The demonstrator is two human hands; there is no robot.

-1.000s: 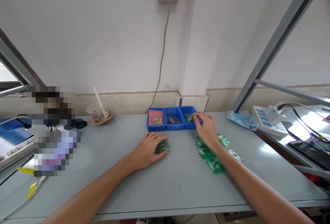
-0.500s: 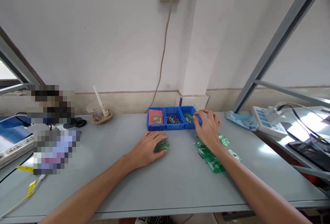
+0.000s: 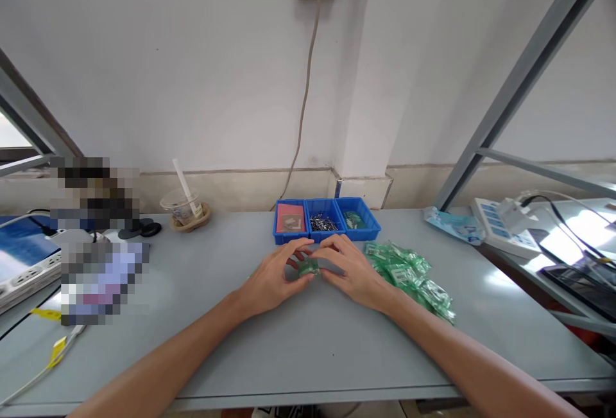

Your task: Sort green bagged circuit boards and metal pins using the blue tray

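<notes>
Between my two hands, low over the table, is a small green plastic packet (image 3: 308,267). My left hand (image 3: 273,282) curls round its left side, thumb below and fingers above. From the right, my right hand (image 3: 353,271) reaches the packet's other edge with thumb and fingertips closed on it. What lies inside the packet I cannot make out. Just behind my hands stand three joined blue bins: the left bin (image 3: 290,238) with a reddish packet, the middle bin (image 3: 326,236) with small metal pieces, the right bin (image 3: 369,233) with green pieces.
A pile of green packets (image 3: 409,275) lies right of my right hand. Further right are a light-blue wrapper (image 3: 452,225) and a white power strip (image 3: 505,228). At the left stands a plastic cup with a straw (image 3: 181,205); a cable (image 3: 308,84) hangs down the wall.
My right hand has come back from the right bin, moving left and nearer to me, and now meets the packet at my left hand. The pile of green packets is uncovered.
</notes>
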